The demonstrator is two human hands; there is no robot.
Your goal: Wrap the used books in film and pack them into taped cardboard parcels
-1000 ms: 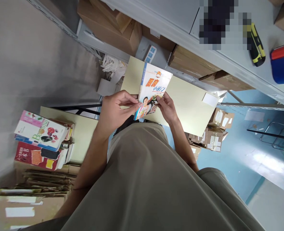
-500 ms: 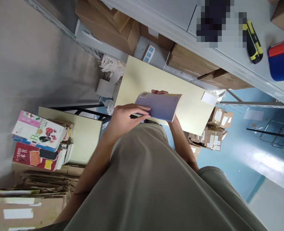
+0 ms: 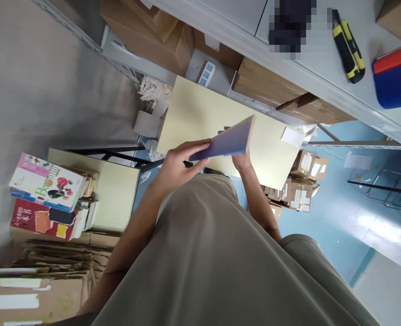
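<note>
A thin paperback book (image 3: 226, 141) with a bluish-purple cover is held tilted above the pale yellow table (image 3: 200, 108); it is slightly blurred. My left hand (image 3: 182, 165) grips its left end, fingers on the upper side and thumb at the lower edge. Behind the book's right part, my right hand (image 3: 240, 158) holds it from beneath. A few of its fingertips show past the far edge, while the book hides the rest of the fingers.
At left, stacked books (image 3: 47, 181) lie beside flattened cardboard (image 3: 54, 258). A grey shelf (image 3: 234, 29) carries a yellow-black utility knife (image 3: 350, 50) and a blue-red container (image 3: 397, 77). Cardboard boxes (image 3: 268, 81) and a power strip (image 3: 206, 74) sit beneath it.
The book has been turned over from its illustrated front cover to the purple side, then tilted more steeply. Both hands have shifted around it, and the left moved right.
</note>
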